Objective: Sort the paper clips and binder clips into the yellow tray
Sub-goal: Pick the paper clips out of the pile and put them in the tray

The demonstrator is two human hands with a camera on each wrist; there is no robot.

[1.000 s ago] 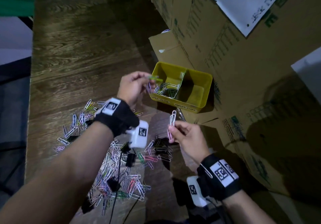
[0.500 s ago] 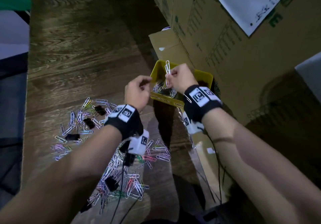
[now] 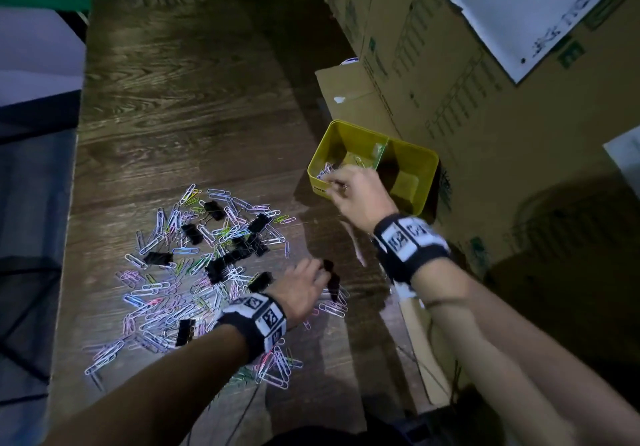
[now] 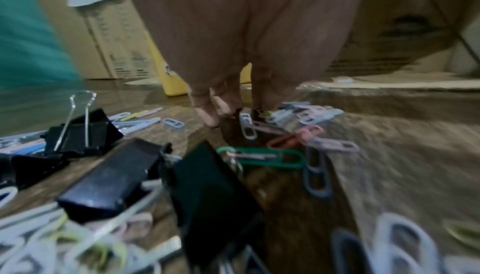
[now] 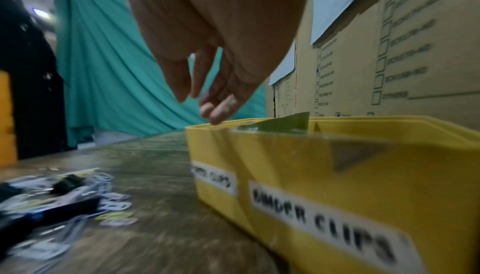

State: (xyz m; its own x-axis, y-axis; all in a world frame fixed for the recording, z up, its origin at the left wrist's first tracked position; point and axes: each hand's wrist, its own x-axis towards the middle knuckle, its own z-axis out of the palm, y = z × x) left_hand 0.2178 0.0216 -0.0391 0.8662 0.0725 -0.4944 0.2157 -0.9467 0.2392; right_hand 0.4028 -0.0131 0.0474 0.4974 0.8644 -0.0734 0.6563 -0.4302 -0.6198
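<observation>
Left hand (image 3: 300, 284) now down from yellow tray (image 3: 420, 182), loose fingers (image 4: 207, 112) over paper clips (image 4: 246, 126); right hand (image 3: 360, 196) empty, relaxed above tray.

Motion blur smears the left hand (image 3: 304, 283) over the paper clips (image 3: 166, 290), hiding its fingertips' contact. The yellow tray (image 5: 298, 175) is cut off at the frame edge, its smaller label (image 5: 214, 176) unreadable.

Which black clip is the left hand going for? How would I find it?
Start at the yellow tray beside the cardboard boxes, then come toward the left hand. At its fingertips sits a black binder clip. It lies apart from the big clip pile, on the tray's side.
</observation>
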